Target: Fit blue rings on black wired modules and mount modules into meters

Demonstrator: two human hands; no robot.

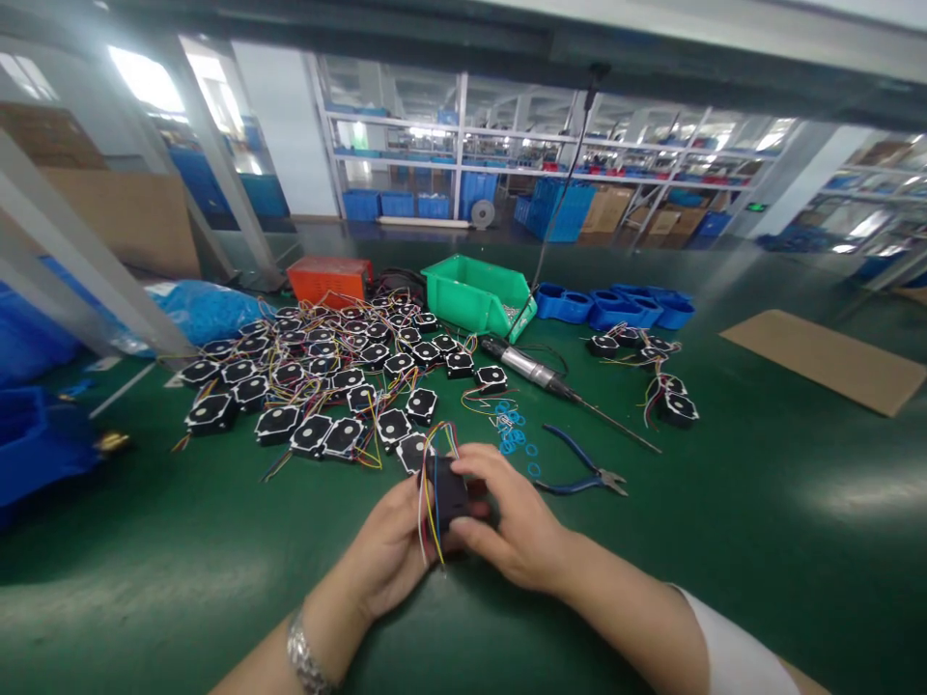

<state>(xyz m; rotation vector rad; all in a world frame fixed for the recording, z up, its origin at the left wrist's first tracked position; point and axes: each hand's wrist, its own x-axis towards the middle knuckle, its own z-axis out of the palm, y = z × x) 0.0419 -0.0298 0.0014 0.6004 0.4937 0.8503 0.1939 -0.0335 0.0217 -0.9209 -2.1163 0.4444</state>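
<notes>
Both hands hold one small black motor [450,494] with coloured wires, low in the middle of the view. My left hand [391,541] closes round its left side, and the red, white, yellow and blue wires loop down over that side. My right hand [518,521] grips the right side, thumb below and fingers above. Some fingertips are hidden behind the motor. Just beyond lie many similar motors [344,436] with white-edged faces and tangled wires. Right of them are thin blue rings [516,439] and blue-handled cutting pliers [590,473].
A power screwdriver [532,369] with a long bit lies on the green table, its cord hanging from above. Behind stand a green bin [474,290], an orange box [329,280] and blue plastic holders [623,307]. More motors [677,405] and cardboard [826,357] lie right; a blue bin [43,444] stands left.
</notes>
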